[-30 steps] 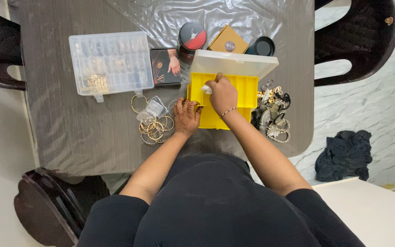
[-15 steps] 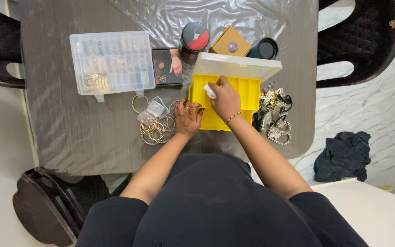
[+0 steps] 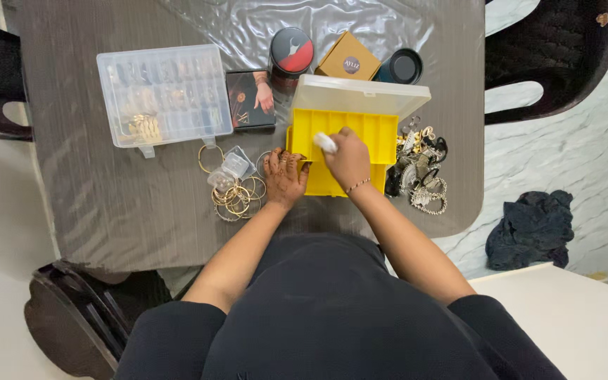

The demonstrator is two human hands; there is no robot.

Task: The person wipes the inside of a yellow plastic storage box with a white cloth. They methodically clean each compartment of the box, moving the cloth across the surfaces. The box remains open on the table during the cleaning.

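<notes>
A yellow compartment box [image 3: 367,130] with its clear lid [image 3: 360,95] tipped back stands open on the grey table [image 3: 128,211]. My right hand [image 3: 347,159] is over the box's compartments, closed on a small white cloth [image 3: 325,143]. My left hand [image 3: 285,179] rests on the box's left edge, fingers bent against it. A pile of gold bangles [image 3: 237,197] and a small clear packet [image 3: 230,169] lie just left of my left hand.
A clear organiser box [image 3: 163,95] sits at the back left. A dark picture card [image 3: 250,100], a round tin [image 3: 290,53], a brown carton [image 3: 348,58] and a black lid [image 3: 404,68] stand behind the yellow box. Silver jewellery [image 3: 420,172] is heaped at its right. Dark chairs surround the table.
My right hand with the white cloth has slid a little toward me and to the right inside the yellow box. My left hand stays on the box's left edge.
</notes>
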